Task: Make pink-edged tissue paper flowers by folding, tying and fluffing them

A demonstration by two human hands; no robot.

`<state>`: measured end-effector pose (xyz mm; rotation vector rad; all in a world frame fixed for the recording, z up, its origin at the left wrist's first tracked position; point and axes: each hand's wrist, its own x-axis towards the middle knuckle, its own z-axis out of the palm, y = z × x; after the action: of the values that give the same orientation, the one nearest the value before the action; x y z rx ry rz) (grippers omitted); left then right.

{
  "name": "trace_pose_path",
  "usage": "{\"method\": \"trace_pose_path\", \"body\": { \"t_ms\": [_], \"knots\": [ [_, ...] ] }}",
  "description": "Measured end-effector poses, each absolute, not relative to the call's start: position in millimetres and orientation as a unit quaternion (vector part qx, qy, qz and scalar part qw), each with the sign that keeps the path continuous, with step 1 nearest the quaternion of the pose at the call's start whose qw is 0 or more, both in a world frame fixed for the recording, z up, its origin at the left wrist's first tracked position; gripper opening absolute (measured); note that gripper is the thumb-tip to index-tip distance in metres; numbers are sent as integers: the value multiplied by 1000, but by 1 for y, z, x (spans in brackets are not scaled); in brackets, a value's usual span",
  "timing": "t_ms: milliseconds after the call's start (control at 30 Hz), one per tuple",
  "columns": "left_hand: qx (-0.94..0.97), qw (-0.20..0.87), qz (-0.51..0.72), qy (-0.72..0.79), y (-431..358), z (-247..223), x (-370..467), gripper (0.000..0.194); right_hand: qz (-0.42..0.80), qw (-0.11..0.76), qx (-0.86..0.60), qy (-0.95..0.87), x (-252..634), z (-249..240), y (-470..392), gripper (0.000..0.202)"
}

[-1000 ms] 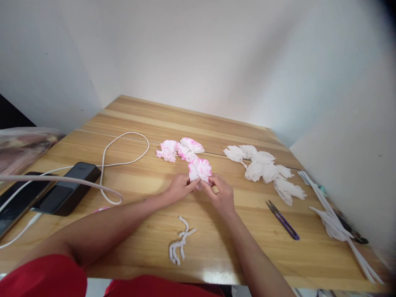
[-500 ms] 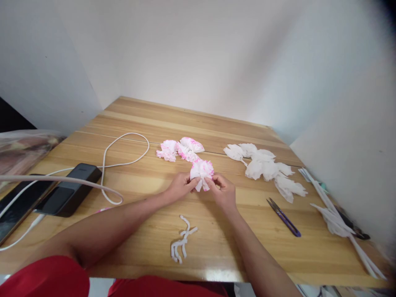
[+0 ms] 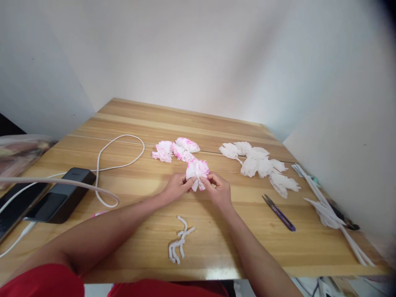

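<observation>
A white ruffled paper piece with pink edges (image 3: 197,169) is held between both hands above the middle of the table. My left hand (image 3: 179,186) pinches its lower left side, thumb on top. On its lower right side my right hand (image 3: 219,189) grips it the same way, thumbs close together. Just behind lie more pink-edged ruffled pieces (image 3: 185,149) and another at their left (image 3: 163,151). Several short white fuzzy strips (image 3: 180,243) rest nearer the front edge. The fingertips under the paper are hidden.
White tissue pieces (image 3: 258,161) lie at the right, with purple-handled snips (image 3: 280,213) in front of them. Long white sticks (image 3: 331,210) run along the right edge. A black power bank (image 3: 63,198), a phone (image 3: 18,206) and a looped white cable (image 3: 142,146) occupy the left.
The view has shifted slightly, so the table and its objects appear a little further left. Both hands keep their hold on the pink-edged paper, with little visible change in grip.
</observation>
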<state>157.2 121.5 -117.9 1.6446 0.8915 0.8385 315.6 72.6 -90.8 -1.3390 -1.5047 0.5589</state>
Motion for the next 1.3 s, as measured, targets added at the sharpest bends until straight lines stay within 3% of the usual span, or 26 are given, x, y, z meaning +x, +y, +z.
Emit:
{"method": "trace_pose_path", "body": {
  "t_ms": [1300],
  "knots": [
    [687,518,343,376,120,-114,157,43,243,487,-569,-617,313,-90,73,26]
  ]
}}
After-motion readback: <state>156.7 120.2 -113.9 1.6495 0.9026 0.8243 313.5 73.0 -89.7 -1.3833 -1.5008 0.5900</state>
